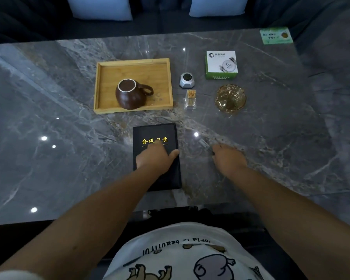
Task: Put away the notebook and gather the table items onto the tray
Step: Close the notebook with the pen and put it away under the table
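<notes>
A black notebook [152,131] with gold lettering lies closed near the table's front edge. My left hand [157,157] rests flat on its cover, fingers spread and thumb at the right edge. Just to the right, my right hand [228,159] lies low on the table with its fingers curled on the near end of a blurred pen [204,144], which sticks out up and to the left. Behind the notebook is a wooden tray [133,62] holding a brown mug [129,97] tipped on its side.
Right of the tray stand a small silver device [187,80], a clear toothpick holder [190,100], an amber glass ashtray [230,100] and a white and green box [221,64]. A green card [276,35] sits at the far right corner. A sofa with blue cushions [101,7] lies beyond the marble table [69,138].
</notes>
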The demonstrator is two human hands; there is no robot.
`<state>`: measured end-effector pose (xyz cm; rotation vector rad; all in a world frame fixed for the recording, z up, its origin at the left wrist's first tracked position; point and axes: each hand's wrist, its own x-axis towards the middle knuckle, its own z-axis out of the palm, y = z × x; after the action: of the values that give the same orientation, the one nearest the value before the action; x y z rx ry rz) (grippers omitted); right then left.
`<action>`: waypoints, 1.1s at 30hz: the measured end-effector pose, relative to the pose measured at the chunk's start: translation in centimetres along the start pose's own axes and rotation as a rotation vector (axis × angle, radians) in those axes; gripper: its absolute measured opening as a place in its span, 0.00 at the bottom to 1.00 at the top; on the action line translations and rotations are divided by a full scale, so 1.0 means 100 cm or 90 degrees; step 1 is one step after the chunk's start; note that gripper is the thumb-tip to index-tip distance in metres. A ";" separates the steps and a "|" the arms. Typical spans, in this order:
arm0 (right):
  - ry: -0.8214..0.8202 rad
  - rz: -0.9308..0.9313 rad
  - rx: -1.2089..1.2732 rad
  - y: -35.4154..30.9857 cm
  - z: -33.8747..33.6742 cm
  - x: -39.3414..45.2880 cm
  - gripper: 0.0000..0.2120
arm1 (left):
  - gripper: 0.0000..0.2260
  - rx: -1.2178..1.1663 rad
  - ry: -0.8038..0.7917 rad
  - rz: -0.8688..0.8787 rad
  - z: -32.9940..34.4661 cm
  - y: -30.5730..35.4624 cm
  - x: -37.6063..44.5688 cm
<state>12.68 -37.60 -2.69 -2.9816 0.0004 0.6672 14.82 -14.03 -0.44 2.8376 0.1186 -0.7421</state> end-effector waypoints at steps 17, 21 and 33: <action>-0.033 -0.028 0.118 0.017 0.001 0.007 0.08 | 0.38 0.071 -0.077 -0.111 0.016 0.029 0.013; -0.035 -0.030 0.121 0.018 0.001 0.006 0.06 | 0.36 0.048 -0.078 -0.104 0.014 0.027 0.012; -0.048 -0.036 0.141 0.021 -0.001 0.006 0.06 | 0.18 -0.154 -0.115 0.033 -0.001 -0.005 0.017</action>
<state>13.24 -39.75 -2.99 -2.7340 -0.0137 0.7205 16.24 -13.47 -1.26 2.5238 0.0987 -0.9011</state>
